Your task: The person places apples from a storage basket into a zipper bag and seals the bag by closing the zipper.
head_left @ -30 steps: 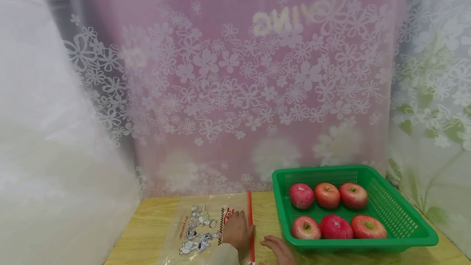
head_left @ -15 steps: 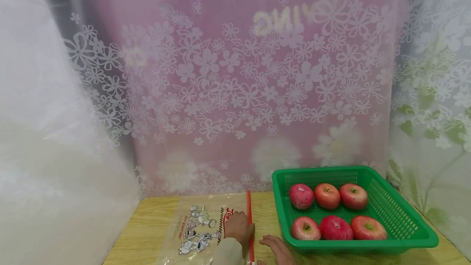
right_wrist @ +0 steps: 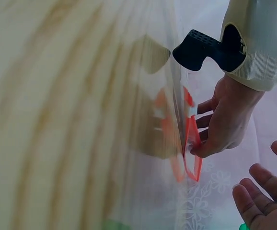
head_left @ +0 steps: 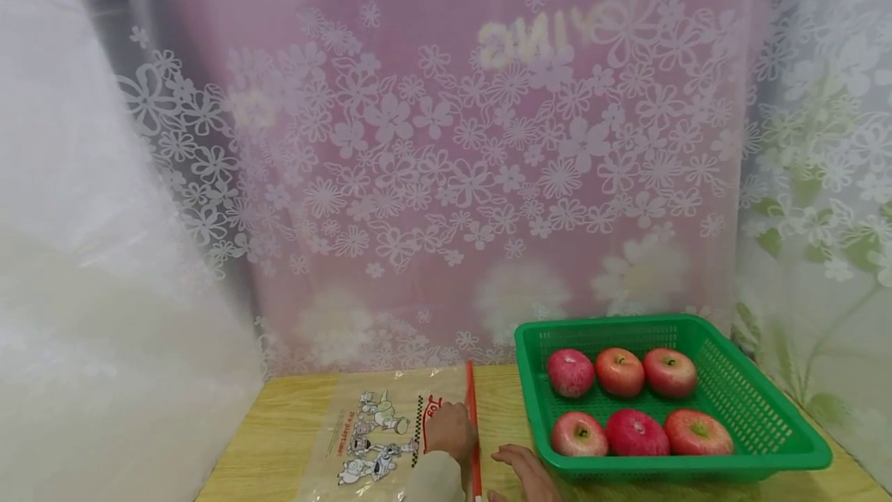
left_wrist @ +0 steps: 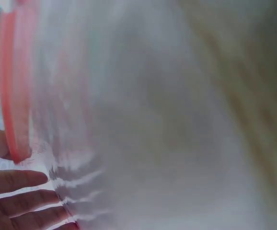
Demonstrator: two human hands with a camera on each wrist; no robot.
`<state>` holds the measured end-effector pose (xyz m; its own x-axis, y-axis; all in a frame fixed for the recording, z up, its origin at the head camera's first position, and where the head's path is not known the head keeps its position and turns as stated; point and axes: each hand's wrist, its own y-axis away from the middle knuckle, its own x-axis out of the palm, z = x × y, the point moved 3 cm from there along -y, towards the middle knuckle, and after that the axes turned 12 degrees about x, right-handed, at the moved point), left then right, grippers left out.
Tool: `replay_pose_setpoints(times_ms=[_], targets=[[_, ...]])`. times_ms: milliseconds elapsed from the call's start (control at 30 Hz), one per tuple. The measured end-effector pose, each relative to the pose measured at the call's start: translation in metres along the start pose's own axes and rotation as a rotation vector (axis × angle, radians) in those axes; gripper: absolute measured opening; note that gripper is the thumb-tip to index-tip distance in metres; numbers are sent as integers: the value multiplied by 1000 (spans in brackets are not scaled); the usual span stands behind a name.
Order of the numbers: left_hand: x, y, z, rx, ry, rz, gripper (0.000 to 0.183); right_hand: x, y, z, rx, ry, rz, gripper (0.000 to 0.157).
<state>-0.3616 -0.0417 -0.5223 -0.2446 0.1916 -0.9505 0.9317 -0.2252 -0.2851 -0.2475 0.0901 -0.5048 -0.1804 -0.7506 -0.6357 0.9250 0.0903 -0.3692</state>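
Tabletop: one basket, six apples; left fingers pinch one bag, right fingers relaxed, empty.

Two hands, six apples, one basket, one bag, one table.

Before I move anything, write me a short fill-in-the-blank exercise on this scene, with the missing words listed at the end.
1. The colour of the basket is ____.
2. The total number of apples in it is ____.
3. The apples lie in two rows of ____ each.
4. In the head view, the hand on the printed plastic bag is the person's ____ one.

Missing words: green; six; three; left.
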Motion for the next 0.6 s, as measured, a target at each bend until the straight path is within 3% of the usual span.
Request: replay_pose_setpoints(times_ms=[167,400,600], targets=[[4,-3,4,-2,-5,-48,11,-1,-2,1,13,-16,-22,35],[4,-3,12,-39,53,-96,12,-2,-7,0,89,-54,93,36],[-2,4,22,-106,191,-147,16,0,-7,-1,51,-104,14,33]])
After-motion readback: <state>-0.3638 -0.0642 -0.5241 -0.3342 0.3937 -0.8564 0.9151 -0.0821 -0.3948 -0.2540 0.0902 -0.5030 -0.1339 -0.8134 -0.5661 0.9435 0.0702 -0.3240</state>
